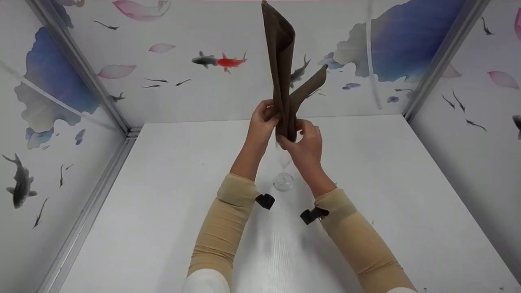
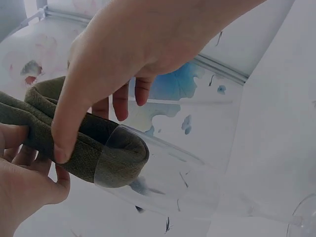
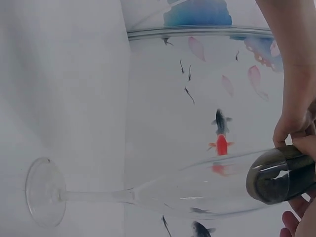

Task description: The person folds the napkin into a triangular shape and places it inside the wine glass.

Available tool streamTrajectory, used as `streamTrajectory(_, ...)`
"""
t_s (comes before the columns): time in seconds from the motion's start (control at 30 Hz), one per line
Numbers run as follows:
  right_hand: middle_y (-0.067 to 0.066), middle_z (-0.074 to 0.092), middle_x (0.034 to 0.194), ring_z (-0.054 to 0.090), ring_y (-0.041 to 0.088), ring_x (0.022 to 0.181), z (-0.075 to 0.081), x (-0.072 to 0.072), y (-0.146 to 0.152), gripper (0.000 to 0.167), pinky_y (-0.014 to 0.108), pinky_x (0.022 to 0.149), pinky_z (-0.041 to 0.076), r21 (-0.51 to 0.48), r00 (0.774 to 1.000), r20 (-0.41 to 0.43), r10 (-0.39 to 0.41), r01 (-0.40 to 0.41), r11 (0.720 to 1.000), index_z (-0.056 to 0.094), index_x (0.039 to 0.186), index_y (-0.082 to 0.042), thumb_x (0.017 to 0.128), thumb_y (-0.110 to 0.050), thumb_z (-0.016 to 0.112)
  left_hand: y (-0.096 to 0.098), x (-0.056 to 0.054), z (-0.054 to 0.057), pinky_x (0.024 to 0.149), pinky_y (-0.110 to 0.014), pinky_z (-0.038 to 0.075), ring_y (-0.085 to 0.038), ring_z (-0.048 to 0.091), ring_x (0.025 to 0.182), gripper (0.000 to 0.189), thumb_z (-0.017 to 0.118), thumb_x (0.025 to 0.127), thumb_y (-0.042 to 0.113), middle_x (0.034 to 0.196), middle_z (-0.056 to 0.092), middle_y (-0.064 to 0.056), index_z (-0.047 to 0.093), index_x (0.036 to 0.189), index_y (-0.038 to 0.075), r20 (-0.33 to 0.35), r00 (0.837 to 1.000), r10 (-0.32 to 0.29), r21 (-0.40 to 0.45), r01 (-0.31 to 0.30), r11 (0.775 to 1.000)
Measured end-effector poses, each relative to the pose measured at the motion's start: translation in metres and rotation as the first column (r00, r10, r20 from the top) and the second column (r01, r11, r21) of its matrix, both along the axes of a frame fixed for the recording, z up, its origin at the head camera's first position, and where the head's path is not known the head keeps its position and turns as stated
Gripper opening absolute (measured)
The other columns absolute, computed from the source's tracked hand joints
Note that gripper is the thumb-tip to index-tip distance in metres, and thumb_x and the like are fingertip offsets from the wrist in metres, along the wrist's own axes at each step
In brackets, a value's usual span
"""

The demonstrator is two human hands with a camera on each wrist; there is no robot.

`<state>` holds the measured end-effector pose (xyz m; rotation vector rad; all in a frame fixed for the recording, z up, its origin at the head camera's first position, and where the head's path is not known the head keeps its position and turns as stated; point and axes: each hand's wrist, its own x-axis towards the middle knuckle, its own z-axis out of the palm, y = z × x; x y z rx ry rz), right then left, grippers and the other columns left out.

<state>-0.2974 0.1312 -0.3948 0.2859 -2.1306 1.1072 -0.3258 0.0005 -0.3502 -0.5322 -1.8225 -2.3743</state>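
A dark brown folded cloth napkin [image 1: 281, 77] stands upright, one tall pointed fold rising and a shorter one slanting right. Its rounded lower end sits just inside the mouth of a clear stemmed flute glass [image 3: 207, 190]. On the left side, my left hand [image 1: 263, 118] holds the napkin's folds between thumb and fingers. My right hand [image 1: 306, 144] grips lower down near the rim, thumb in front and fingers behind. In the left wrist view, the right hand [image 2: 118, 54] spans the napkin [image 2: 116, 158] close above the glass rim, while the left hand [image 2: 29, 187] shows at lower left.
The round glass foot [image 1: 283, 182] stands on the white table [image 1: 183, 203]. White panels surround it, with a back wall [image 1: 203, 93] bearing painted fish and petals. A black wrist camera [image 1: 265, 201] sits by the left cuff, another [image 1: 313, 215] by the right.
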Motion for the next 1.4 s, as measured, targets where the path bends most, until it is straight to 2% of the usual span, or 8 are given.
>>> streamTrajectory(0.13, 0.009, 0.063, 0.094, 0.052, 0.027, 0.090, 0.015, -0.001, 0.005, 0.038, 0.036, 0.077, 0.042, 0.032, 1.000, 0.011, 0.020, -0.020, 0.999, 0.065, 0.107, -0.001, 0.079, -0.023, 0.081, 0.002, 0.000, 0.002, 0.096, -0.030, 0.044, -0.020, 0.060, 0.111, 0.029, 0.055, 0.096, -0.004, 0.117, 0.065, -0.012, 0.055, 0.124, 0.004, 0.004, 1.000, -0.002, -0.029, 0.002, 1.000)
streamTrajectory(0.23, 0.010, 0.063, 0.092, 0.054, 0.027, 0.090, 0.026, -0.001, 0.011, 0.036, 0.037, 0.076, 0.043, 0.067, 0.996, 0.077, 0.044, -0.049, 0.997, 0.064, 0.102, -0.002, 0.079, -0.023, 0.081, 0.004, -0.001, 0.002, 0.095, -0.030, 0.045, -0.020, 0.061, 0.110, 0.029, 0.055, 0.095, -0.004, 0.117, 0.066, -0.011, 0.056, 0.123, 0.005, 0.011, 1.000, 0.004, -0.043, -0.003, 0.999)
streamTrajectory(0.37, 0.008, 0.063, 0.089, 0.056, 0.022, 0.085, 0.038, -0.002, 0.020, 0.032, 0.036, 0.071, 0.043, 0.069, 0.977, 0.183, 0.105, -0.120, 0.990, 0.064, 0.101, -0.004, 0.080, -0.020, 0.082, 0.006, 0.000, 0.003, 0.096, -0.030, 0.045, -0.019, 0.061, 0.110, 0.028, 0.058, 0.095, -0.002, 0.117, 0.066, -0.009, 0.058, 0.122, 0.006, 0.022, 1.000, 0.008, -0.059, -0.007, 0.998)
streamTrajectory(0.47, 0.009, 0.064, 0.087, 0.058, 0.023, 0.083, 0.041, -0.002, 0.022, 0.029, 0.036, 0.070, 0.044, 0.063, 0.974, 0.189, 0.123, -0.137, 0.989, 0.065, 0.101, -0.003, 0.080, -0.016, 0.081, 0.009, 0.001, 0.003, 0.096, -0.031, 0.045, -0.018, 0.061, 0.109, 0.028, 0.060, 0.094, -0.001, 0.115, 0.067, -0.008, 0.059, 0.121, 0.007, 0.027, 0.999, 0.030, -0.068, -0.028, 0.997)
streamTrajectory(0.67, 0.011, 0.064, 0.082, 0.056, 0.024, 0.082, 0.036, -0.004, 0.018, 0.023, 0.039, 0.072, 0.043, 0.055, 0.990, 0.113, 0.081, -0.087, 0.995, 0.068, 0.093, 0.000, 0.078, -0.013, 0.079, 0.012, 0.003, 0.001, 0.095, -0.031, 0.046, -0.018, 0.062, 0.108, 0.027, 0.064, 0.092, -0.002, 0.113, 0.069, -0.008, 0.062, 0.117, 0.006, 0.021, 0.996, 0.089, -0.069, -0.088, 0.994)
streamTrajectory(0.83, 0.007, 0.066, 0.079, 0.058, 0.021, 0.078, 0.028, -0.005, 0.016, 0.020, 0.035, 0.071, 0.045, 0.036, 0.990, 0.101, 0.093, -0.098, 0.995, 0.069, 0.092, -0.002, 0.078, -0.013, 0.078, 0.012, 0.003, -0.006, 0.092, -0.030, 0.047, -0.017, 0.063, 0.106, 0.027, 0.063, 0.091, -0.005, 0.111, 0.069, -0.008, 0.063, 0.116, 0.005, 0.038, 0.992, 0.118, -0.093, -0.114, 0.989)
streamTrajectory(1.0, 0.010, 0.064, 0.078, 0.054, 0.025, 0.079, 0.021, -0.006, 0.018, 0.019, 0.039, 0.070, 0.042, 0.063, 0.994, 0.088, 0.058, -0.064, 0.996, 0.070, 0.090, -0.001, 0.075, -0.008, 0.078, 0.012, 0.002, -0.013, 0.090, -0.030, 0.048, -0.017, 0.064, 0.102, 0.028, 0.065, 0.088, -0.005, 0.107, 0.070, -0.007, 0.065, 0.113, 0.006, 0.062, 0.989, 0.136, -0.136, -0.126, 0.983)
streamTrajectory(1.4, 0.009, 0.063, 0.076, 0.049, 0.029, 0.083, 0.006, -0.010, 0.018, 0.019, 0.038, 0.069, 0.038, 0.068, 0.989, 0.135, 0.055, -0.065, 0.996, 0.071, 0.087, -0.002, 0.073, -0.009, 0.082, 0.009, 0.002, -0.026, 0.090, -0.030, 0.046, -0.015, 0.063, 0.096, 0.025, 0.070, 0.085, -0.005, 0.097, 0.071, -0.004, 0.067, 0.107, 0.007, 0.049, 0.980, 0.194, -0.266, -0.174, 0.948)
